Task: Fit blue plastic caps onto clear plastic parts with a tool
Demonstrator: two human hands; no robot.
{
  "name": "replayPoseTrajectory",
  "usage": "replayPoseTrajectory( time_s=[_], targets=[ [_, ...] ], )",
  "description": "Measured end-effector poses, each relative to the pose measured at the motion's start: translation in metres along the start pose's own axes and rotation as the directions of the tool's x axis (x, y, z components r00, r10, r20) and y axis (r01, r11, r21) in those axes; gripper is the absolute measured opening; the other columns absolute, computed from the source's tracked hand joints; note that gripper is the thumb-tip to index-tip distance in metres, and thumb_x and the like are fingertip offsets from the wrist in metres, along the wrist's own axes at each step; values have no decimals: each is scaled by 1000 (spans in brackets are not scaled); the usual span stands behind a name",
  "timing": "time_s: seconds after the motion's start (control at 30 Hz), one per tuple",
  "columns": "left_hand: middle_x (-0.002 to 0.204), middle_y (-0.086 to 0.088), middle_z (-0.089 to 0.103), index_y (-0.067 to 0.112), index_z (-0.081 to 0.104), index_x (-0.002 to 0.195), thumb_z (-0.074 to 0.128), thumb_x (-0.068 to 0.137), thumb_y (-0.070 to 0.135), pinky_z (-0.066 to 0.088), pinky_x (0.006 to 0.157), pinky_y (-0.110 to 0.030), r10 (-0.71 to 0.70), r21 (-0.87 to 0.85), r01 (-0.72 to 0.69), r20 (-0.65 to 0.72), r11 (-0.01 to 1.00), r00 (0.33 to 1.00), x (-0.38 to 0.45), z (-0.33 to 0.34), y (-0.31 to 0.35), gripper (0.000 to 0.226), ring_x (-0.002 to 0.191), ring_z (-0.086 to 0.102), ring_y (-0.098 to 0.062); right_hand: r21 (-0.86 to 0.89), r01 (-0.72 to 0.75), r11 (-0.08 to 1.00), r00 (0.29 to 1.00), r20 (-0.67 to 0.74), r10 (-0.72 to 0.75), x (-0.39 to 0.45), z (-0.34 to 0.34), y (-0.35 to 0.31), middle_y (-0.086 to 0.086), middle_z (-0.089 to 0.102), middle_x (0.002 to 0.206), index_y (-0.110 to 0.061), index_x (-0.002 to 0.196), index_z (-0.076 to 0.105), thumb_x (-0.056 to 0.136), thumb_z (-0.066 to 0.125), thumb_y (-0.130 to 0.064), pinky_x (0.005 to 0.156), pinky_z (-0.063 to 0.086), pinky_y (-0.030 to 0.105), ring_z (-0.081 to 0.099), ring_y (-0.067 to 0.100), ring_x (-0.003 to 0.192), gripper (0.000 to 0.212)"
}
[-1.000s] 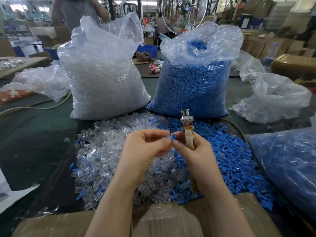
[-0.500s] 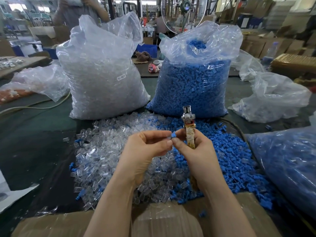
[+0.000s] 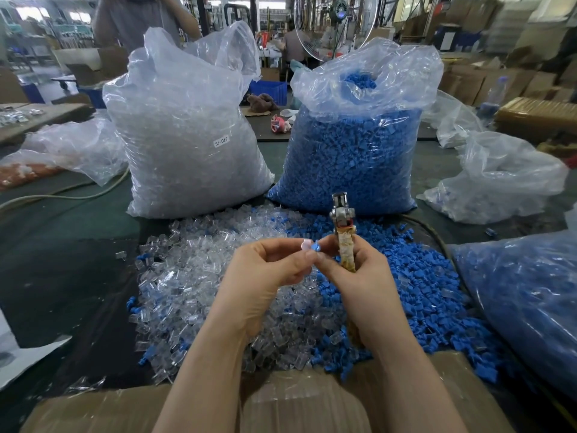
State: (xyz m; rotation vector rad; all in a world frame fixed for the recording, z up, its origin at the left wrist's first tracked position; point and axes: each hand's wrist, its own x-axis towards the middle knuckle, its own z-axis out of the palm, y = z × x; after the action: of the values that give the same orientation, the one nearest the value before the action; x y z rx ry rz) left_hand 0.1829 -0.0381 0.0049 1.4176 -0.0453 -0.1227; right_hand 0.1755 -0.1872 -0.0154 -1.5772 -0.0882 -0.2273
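Pinching blue cap (image 3: pixel 316 246) between hands, tool (image 3: pixel 343 232) upright

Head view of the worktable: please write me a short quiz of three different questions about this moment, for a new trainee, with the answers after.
1. True or false: the tool lies flat on the table.
2. Which hand holds the tool? A) the left hand B) the right hand C) neither
3. Fill in: the loose heap of clear parts lies to the ____ of the loose heap of blue caps, as the camera sees it.

Key
1. False: it stands upright in a hand, metal head up.
2. B: the right hand grips its wrapped handle and pinches a blue cap; the left hand pinches a clear part against that cap.
3. left
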Motion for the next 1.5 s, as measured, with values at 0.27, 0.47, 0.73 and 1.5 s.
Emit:
replayPoseTrajectory(
  time_s=[0.27,0.47,0.73,1.5],
  targets=[
    [86,3,77,18,75,88,81,76,16,57,69,-19,48,153,-23,-160,988,986,4,-4,-5,14,84,73,-11,-346,-51,937,995,-98,18,3,-5,10,-8,69,78,-29,87,66,86,70,-22,67,55,29,64,10,72,8],
    [78,-1,75,15,70,88,80,80,12,59,76,-32,141,245,-41,-408,969,902,7,-41,-6,13,79,72,-19,-712,-192,675,976,-211,56,6,-15,18,-17,56,75,-31,82,46,86,62,-34,55,39,29,52,5,67,17],
    [76,-6,68,9,69,94,64,90,10,55,70,-31,67,202,38,-487,979,871,6,-61,-3,6,70,62,-18,-828,-178,531,982,-184,42,6,-17,16,-8,54,78,-27,85,44,89,57,-33,52,30,31,44,5,62,15],
    [55,5,32,10,59,78,75,85,32,22,43,-23,-115,139,142,-185,980,976,10,9,-22,28,41,24,-8,-814,-36,579,972,106,209,-1,-8,13,-5,52,108,-52,128,26,83,52,-40,86,46,43,54,23,94,54]
  ],
)
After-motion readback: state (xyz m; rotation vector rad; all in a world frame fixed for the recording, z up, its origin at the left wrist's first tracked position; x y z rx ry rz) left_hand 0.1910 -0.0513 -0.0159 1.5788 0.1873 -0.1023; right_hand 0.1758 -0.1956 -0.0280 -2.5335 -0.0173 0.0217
